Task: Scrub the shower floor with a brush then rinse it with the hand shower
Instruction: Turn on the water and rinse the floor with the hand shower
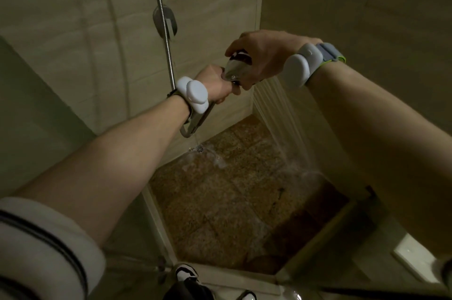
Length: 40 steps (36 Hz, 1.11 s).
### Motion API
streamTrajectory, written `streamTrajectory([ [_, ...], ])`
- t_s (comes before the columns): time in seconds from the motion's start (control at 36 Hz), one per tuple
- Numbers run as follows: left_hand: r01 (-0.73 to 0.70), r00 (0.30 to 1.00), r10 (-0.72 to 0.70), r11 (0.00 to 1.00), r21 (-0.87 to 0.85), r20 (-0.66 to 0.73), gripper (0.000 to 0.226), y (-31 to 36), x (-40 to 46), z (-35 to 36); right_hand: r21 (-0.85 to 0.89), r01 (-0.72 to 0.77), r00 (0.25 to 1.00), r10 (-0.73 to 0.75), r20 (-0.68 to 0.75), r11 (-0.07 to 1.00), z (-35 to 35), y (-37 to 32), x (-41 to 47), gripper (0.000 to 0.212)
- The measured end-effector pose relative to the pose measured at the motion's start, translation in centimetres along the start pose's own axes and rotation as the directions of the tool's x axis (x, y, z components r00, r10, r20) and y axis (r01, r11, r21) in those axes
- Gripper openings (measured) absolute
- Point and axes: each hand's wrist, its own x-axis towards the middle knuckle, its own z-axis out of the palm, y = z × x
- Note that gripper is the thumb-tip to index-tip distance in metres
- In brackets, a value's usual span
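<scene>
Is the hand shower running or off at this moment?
Running. Water streams from the hand shower, gripped by both the left hand and right hand, and splashes on the shower floor.

we see a mottled brown shower floor, beige wall tiles, a chrome hand shower and silver hose, white wrist sensors, a grey strap edged in lime green, a white sleeve with dark stripes and black-and-white shoes.

Wet brown stone shower floor w/ drain near back wall.
</scene>
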Motion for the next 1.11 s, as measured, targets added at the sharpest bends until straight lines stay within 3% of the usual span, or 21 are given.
streamTrajectory([
  [0.33, -0.024, 0.999, 0.022, 0.998, -0.052, -0.045, 0.030, 0.4, 0.9, 0.7, 0.010, -0.003, 1.000, 0.004, -0.027, 1.000, -0.8, 0.3, -0.6, 0.083],
  [1.11, -0.066, 0.987, 0.069, 0.997, 0.027, -0.145, 0.024, -0.8, 2.6, 0.7, -0.057, 0.004, 0.999, -0.006, -0.043, 0.998, -0.4, 0.1, -0.3, 0.085],
])
